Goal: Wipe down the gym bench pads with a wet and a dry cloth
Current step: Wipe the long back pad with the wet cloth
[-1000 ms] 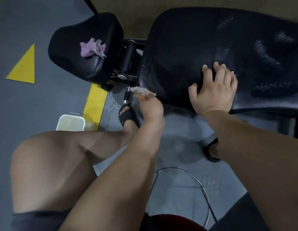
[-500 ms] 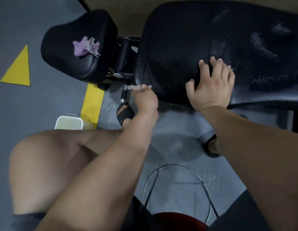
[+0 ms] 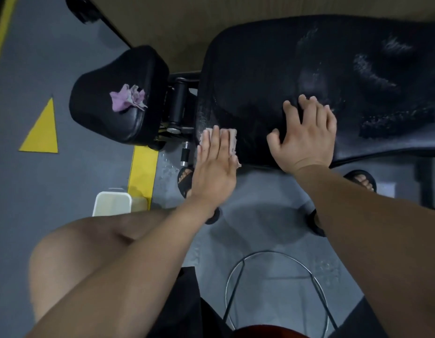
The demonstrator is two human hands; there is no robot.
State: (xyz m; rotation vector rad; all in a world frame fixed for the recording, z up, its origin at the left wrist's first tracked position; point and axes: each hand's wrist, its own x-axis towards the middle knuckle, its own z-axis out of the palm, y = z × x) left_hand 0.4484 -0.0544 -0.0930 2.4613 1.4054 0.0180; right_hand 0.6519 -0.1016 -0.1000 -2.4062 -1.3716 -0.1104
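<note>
While my left hand [image 3: 215, 167] lies flat with straight fingers on a pale pink cloth [image 3: 233, 140], it presses that cloth against the near left corner of the large black bench pad [image 3: 272, 64]. My right hand [image 3: 306, 135] rests open on the same pad, just right of the cloth, fingers spread and gripping nothing. Farther right on the pad I can see shiny wet streaks [image 3: 372, 69]. Left of the large pad, across the hinge bar [image 3: 178, 103], sits the smaller seat pad [image 3: 102, 118], with a crumpled purple cloth [image 3: 127, 100] lying on top of it. Below the large pad's left corner, on the grey floor [image 3: 21, 191], I see a yellow stripe [image 3: 142, 172], a white tub [image 3: 111, 203] and, farther left, a yellow triangle [image 3: 42, 132]. Near that corner my sandalled foot [image 3: 186, 178] stands beside water drops [image 3: 167, 164].
</note>
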